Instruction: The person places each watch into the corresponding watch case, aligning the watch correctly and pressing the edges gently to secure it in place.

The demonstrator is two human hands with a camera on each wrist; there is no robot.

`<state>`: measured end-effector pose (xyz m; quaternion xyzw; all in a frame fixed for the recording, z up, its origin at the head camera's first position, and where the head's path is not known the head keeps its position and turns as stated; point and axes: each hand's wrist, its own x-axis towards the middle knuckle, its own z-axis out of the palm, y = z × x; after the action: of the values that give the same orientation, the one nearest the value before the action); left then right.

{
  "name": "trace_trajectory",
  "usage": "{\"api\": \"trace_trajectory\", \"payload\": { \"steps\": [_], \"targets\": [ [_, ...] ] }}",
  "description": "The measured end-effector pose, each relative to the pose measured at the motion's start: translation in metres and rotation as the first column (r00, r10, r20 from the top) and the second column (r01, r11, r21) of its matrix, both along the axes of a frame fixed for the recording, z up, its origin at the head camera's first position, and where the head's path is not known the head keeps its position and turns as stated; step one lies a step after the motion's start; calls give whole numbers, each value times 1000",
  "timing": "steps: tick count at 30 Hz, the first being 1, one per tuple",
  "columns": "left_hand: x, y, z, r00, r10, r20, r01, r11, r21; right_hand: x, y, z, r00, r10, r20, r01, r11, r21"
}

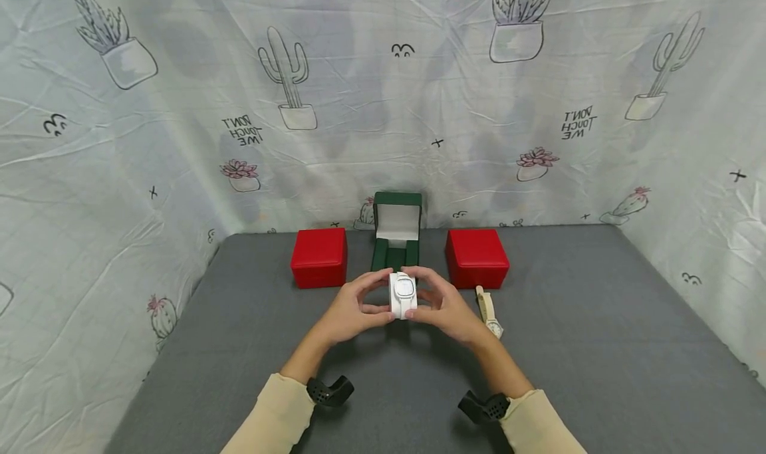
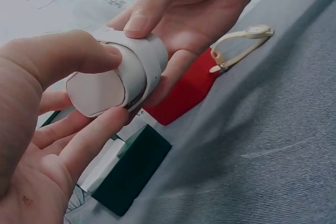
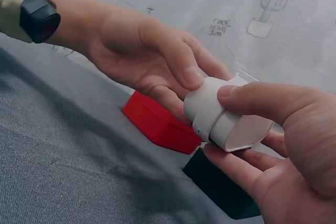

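A white watch (image 1: pixel 405 289) is wrapped round a white watch pillow (image 2: pixel 95 92), held up above the table. My left hand (image 1: pixel 354 309) pinches one end of the pillow between thumb and fingers. From the other side my right hand (image 1: pixel 439 308) grips it too, its thumb (image 3: pixel 239 97) pressing on the white roll near the strap. The watch face points up toward the head view. Just beyond the hands stands a green watch box (image 1: pixel 397 208) with its lid raised; part of its front is hidden behind the fingers.
One red box (image 1: pixel 320 258) stands left of the green box and another red box (image 1: pixel 477 258) to the right, both closed. A cream-strapped watch (image 1: pixel 489 313) lies before the right one, beside my right wrist. A patterned curtain (image 1: pixel 359 108) hangs behind the grey table (image 1: pixel 598 347).
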<state>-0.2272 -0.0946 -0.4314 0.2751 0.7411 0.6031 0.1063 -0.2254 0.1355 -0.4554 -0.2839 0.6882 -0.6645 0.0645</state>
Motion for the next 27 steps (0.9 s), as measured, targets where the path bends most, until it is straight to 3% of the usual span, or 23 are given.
{"api": "trace_trajectory", "payload": {
  "steps": [4, 9, 14, 19, 23, 27],
  "targets": [
    [-9, 1, -17, 1000, 10, 1, -10, 1000, -4, -2, 1, -1, 1000, 5, 20, -5, 1000, -7],
    [-15, 1, -23, 1000, -16, -26, 16, 1000, -16, -4, -1, -1, 999, -41, 32, 39, 997, 61],
    [-27, 7, -14, 994, -5, -112, -13, 987, -161, -8, -2, 3, 992, -119, 37, 113, 985, 134],
    [-49, 13, -1, 987, 17, -158, -61, 958, -279, -19, -3, 8, 979, -195, 63, 186, 973, 136],
    [-69, 16, 4, 984, 51, -169, -108, 931, -348, -28, -4, 8, 951, -306, 49, 298, 946, 129],
    [-87, 19, 8, 979, 77, -186, -152, 891, -429, -37, -8, 4, 897, -442, 27, 432, 886, 167]
  ]
}}
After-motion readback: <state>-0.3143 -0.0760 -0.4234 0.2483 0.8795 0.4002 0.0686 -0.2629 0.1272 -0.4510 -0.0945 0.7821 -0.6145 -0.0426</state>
